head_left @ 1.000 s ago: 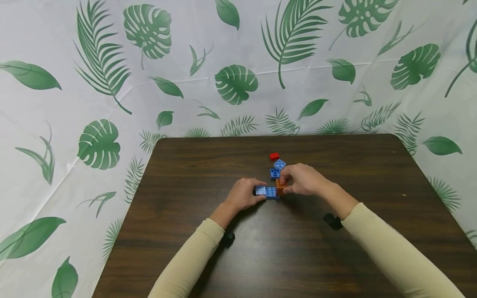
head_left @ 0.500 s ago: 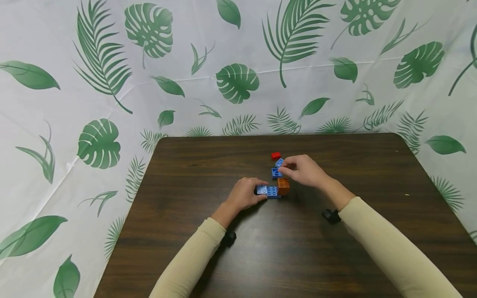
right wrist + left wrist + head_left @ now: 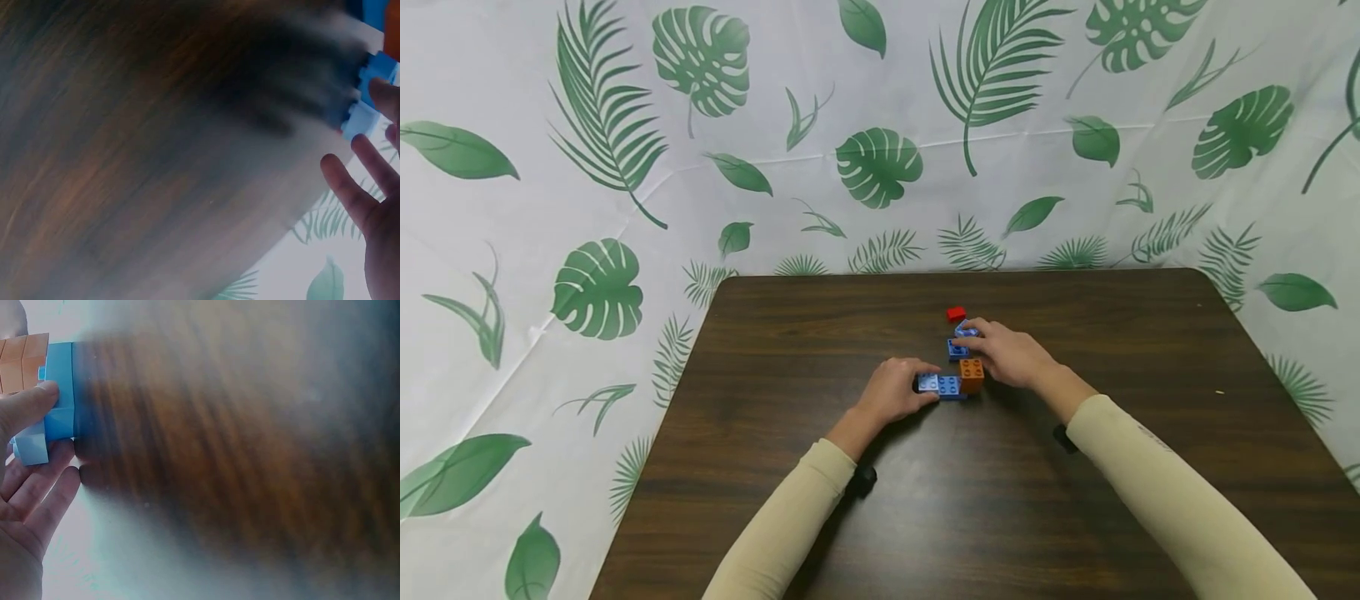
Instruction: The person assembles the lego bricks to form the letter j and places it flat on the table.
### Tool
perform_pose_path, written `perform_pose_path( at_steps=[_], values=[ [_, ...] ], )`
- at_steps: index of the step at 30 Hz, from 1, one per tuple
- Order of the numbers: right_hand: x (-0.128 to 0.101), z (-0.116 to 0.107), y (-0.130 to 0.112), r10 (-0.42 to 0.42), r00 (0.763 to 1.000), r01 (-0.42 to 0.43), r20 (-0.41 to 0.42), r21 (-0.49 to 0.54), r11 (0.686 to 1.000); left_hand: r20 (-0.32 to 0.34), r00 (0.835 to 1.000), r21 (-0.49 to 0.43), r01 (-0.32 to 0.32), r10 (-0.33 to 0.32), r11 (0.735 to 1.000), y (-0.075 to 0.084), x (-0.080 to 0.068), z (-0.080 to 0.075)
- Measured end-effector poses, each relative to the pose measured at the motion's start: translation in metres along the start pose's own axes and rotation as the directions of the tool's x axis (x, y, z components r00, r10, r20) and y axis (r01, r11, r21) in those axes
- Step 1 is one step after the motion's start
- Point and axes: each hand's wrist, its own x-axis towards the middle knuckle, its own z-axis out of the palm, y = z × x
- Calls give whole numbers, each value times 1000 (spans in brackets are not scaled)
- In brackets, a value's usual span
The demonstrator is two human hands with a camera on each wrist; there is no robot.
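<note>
The blue brick assembly [image 3: 942, 385] lay on the dark wooden surface [image 3: 970, 500], and the left hand [image 3: 891, 390] grasped its left end: in the left wrist view the thumb [image 3: 28, 406] pressed on top of the blue part and the other fingers curled under its side. An orange brick [image 3: 972, 374] was joined to the end of the assembly away from this grip. It showed four studs on top.

The right hand [image 3: 1009, 354] rested just behind the orange brick, and its fingertips lay on two loose blue bricks. One of them, the darker blue brick [image 3: 956, 350], was beside the fingertips, and the lighter blue brick [image 3: 965, 331] was just beyond it. If the fingers pinched a brick or only touched it, I cannot tell.

One small red brick [image 3: 956, 313] lay a little farther from this hand, apart from it.

No writing or brand was readable on any brick. Both arms wore beige sleeves [image 3: 1157, 492].
</note>
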Motion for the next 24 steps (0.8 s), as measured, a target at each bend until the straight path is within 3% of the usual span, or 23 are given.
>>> perform_pose_path(
  at_steps=[4,11,24],
  values=[
    [-1,3,2,-4,1000,5,21,-25,1000,6,1000,-5,0,0,1000,0,-1,-1],
    [-2,5,3,40,999,-40,-18,9,999,2,1000,-21,-5,5,1000,0,-1,-2],
    [-4,7,8,87,996,-87,-1,54,995,8,1000,-4,-1,1,1000,1,0,-1]
  ],
)
